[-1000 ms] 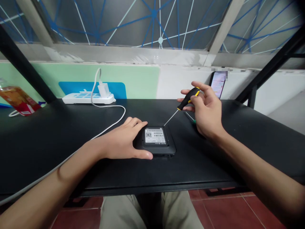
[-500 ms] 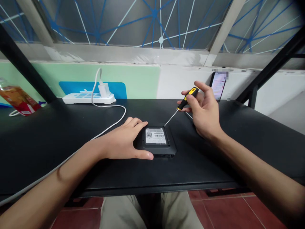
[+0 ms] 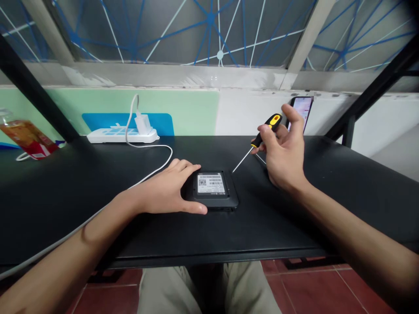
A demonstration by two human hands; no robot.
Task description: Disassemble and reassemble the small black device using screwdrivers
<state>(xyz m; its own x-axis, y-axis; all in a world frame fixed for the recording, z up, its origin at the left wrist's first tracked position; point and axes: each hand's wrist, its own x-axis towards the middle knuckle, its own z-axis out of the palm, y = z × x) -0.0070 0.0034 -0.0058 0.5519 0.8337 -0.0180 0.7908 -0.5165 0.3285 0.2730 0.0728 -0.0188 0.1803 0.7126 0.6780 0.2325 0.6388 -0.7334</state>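
A flat black electronic box [image 3: 231, 198] with a white printed label [image 3: 211, 184] lies on the dark table. My left hand [image 3: 175, 185] grips its left side, with the thumb along the near edge and the fingers at the far edge. In my right hand [image 3: 283, 150] is a black and yellow screwdriver [image 3: 268, 128], its handle pinched between thumb and fingers. The thin shaft slants down to the left. Its tip is by the box's far right corner; whether it touches the box I cannot tell.
A white power strip [image 3: 121, 136] with a plugged-in charger [image 3: 143, 124] stands at the back left; its white cable [image 3: 157, 169] runs across the table under my left arm. A phone [image 3: 301, 112] leans on the wall behind my right hand. A drink bottle [image 3: 28, 135] is at far left.
My right hand has moved the screwdriver to the right, and its tip has shifted from beside the label to the box's far right corner. The handle is tilted a little lower.
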